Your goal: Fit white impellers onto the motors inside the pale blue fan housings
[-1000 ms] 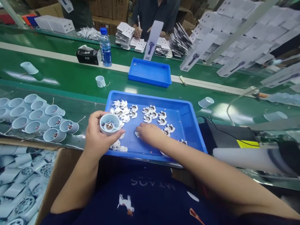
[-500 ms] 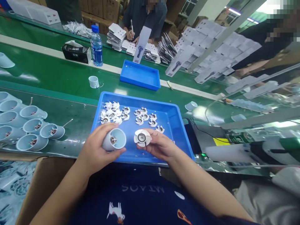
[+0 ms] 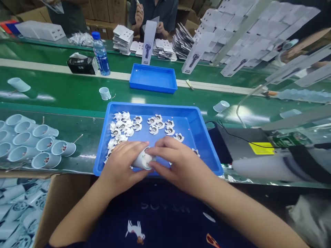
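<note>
My left hand [image 3: 121, 165] is closed round a small white cylindrical housing [image 3: 141, 161] held on its side over the near edge of a blue tray [image 3: 192, 119]. My right hand [image 3: 178, 162] presses its fingers against the housing's open end; the fan blade it carried is hidden under those fingers. Several white fan blades [image 3: 122, 125] with dark hubs lie loose in the tray's far left and middle.
Several finished white housings [image 3: 38, 144] lie on the green bench at left. A cardboard box of parts [image 3: 18, 210] sits at the lower left. A second blue tray [image 3: 152, 78], a water bottle [image 3: 100, 58] and a lone cup [image 3: 104, 93] lie beyond. A person works across the belt.
My right hand picked a fan blade out of the tray, carried it to the housing in my left hand, and now both hands are pressed together over it.
</note>
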`<state>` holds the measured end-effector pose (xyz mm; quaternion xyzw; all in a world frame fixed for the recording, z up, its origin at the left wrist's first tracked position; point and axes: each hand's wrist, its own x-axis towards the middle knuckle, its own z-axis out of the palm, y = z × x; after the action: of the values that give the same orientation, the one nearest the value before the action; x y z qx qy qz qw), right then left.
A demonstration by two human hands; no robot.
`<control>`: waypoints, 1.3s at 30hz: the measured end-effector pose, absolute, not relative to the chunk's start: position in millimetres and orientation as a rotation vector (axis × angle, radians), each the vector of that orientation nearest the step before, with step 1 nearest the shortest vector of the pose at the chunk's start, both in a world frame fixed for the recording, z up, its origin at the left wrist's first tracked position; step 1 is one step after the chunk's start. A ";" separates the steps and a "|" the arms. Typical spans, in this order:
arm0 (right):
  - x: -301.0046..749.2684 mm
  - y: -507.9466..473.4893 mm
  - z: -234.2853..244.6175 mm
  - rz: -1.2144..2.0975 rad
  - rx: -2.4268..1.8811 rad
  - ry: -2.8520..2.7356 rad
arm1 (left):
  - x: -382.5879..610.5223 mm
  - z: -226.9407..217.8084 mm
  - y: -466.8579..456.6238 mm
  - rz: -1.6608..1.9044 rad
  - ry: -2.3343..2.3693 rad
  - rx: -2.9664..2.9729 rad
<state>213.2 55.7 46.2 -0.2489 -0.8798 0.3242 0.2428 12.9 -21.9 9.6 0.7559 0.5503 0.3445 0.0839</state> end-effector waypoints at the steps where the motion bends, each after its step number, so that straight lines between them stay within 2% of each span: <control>1: 212.2 54.5 49.7 0.764 -0.687 -2.483 | 14.9 9.8 -20.7 1.034 1.647 2.287; 5: 210.3 58.1 50.3 0.618 -0.697 -2.527 | 21.6 11.9 -17.0 1.077 1.707 2.393; 10: 215.3 66.4 45.9 0.679 -0.623 -2.408 | 28.0 18.1 -14.0 1.128 1.755 2.446; 16: 217.7 69.8 53.8 0.691 -0.749 -2.504 | 31.0 27.5 -8.6 1.025 1.786 2.462; 22: 214.2 73.6 53.9 0.852 -0.786 -2.430 | 38.5 26.9 -7.4 1.182 1.795 2.468; 31: 235.3 60.6 41.2 0.460 -0.556 -2.280 | 31.1 19.8 -4.7 1.081 1.781 2.281; 36: 237.0 60.7 28.5 0.475 -0.563 -2.287 | 29.4 16.0 -4.0 1.057 1.741 2.296; 39: 245.0 62.6 20.3 0.453 -0.584 -2.281 | 25.1 22.8 5.8 0.914 1.657 2.374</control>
<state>245.0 62.6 20.3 -0.2270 -0.8862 0.1759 0.3634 25.1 5.8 22.8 0.7809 0.5450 0.3007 0.0530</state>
